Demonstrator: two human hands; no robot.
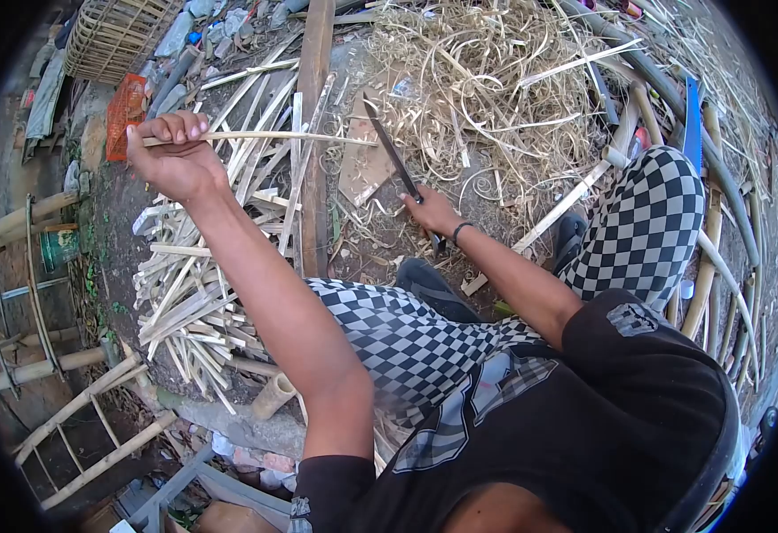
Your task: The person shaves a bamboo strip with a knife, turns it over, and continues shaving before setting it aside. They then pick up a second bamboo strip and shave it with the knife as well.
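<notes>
My left hand (pixel 174 153) is raised at the left with its fingers closed round one end of a thin bamboo strip (pixel 265 136). The strip runs to the right across the wooden beam (pixel 313 213), and its far end lies over a flat brown slab (pixel 360 178), close to the blade. In my right hand (pixel 433 213) is the handle of a long dark knife (pixel 387 147). Its blade slants up and left, with the tip over the slab's upper edge. Part of the handle is hidden by my fingers.
Split bamboo strips (pixel 189 306) lie heaped left of the beam. Curly shavings (pixel 496 84) cover the ground ahead. A woven basket (pixel 118 40) and an orange crate (pixel 125 115) stand at upper left. A blue saw (pixel 693 120) is beyond my right knee, beside bamboo poles (pixel 734 204).
</notes>
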